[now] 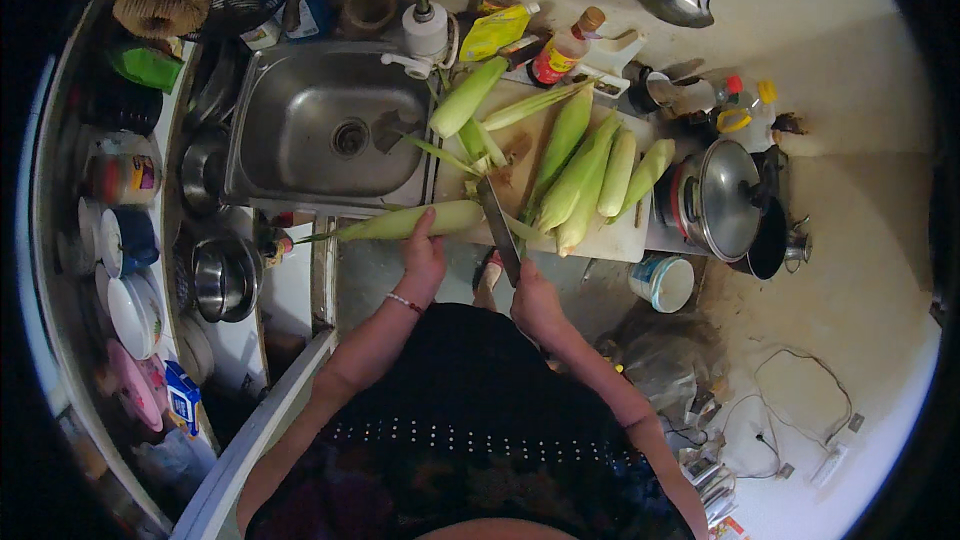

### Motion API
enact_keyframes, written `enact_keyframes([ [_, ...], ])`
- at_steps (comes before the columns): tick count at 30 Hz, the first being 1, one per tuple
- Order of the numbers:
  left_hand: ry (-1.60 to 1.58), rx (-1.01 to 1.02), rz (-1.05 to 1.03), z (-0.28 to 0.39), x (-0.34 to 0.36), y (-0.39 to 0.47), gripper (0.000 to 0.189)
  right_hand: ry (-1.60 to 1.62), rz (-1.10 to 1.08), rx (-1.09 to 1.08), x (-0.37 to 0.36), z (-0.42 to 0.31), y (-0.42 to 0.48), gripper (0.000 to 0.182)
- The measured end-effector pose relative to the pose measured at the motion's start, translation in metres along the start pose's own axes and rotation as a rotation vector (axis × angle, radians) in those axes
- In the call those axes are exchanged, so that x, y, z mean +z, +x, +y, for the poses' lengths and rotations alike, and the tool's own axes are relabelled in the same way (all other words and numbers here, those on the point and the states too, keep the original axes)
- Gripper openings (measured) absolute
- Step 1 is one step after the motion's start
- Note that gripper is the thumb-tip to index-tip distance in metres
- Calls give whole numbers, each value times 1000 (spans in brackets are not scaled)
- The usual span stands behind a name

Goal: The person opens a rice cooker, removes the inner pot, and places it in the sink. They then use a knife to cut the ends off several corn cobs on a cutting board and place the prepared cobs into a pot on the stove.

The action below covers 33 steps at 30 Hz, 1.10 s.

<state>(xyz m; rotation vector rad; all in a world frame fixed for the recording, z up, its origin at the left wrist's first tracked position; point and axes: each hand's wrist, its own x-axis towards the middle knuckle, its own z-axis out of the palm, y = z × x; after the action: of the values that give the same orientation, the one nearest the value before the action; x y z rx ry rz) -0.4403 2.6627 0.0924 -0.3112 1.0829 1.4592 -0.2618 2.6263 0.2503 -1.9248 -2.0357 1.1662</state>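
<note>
My left hand (pixel 424 255) grips an ear of corn in its pale green husk (pixel 442 217), which lies across the front of the sink with its pointed, leafy end to the left. In my right hand (pixel 536 300) is a kitchen knife (pixel 501 229), its broad blade angled up and left beside the right end of that ear. Whether the blade touches the ear I cannot tell. Several more husked ears (pixel 577 195) rest on the right of the cutting board (pixel 630 240). Another ear (pixel 469 101) and loose husk leaves (pixel 472 146) lie on its left part.
A stainless steel sink (pixel 300 142) with a faucet (pixel 425 30) is at the left. Behind the board stand a sauce bottle (pixel 562 52) and a yellow pouch (pixel 495 34). A lidded pot (pixel 724 202) is to the right. Metal ladles (pixel 675 4) hang above; a bucket (pixel 664 283) sits below.
</note>
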Motion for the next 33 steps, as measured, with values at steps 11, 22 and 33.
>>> enact_keyframes([
  [11, -18, 99, 27, 7, 22, -26, 44, 97, -180, 77, -17, -11, 16, 37],
  [22, -27, 24, -68, 7, 2, -9, 34, -96, -158, 55, 50, 30, 53, 29],
  [33, -94, -409, -23, 59, 31, -42, 35, -90, -73, -51, 34, 41, 58, 25],
])
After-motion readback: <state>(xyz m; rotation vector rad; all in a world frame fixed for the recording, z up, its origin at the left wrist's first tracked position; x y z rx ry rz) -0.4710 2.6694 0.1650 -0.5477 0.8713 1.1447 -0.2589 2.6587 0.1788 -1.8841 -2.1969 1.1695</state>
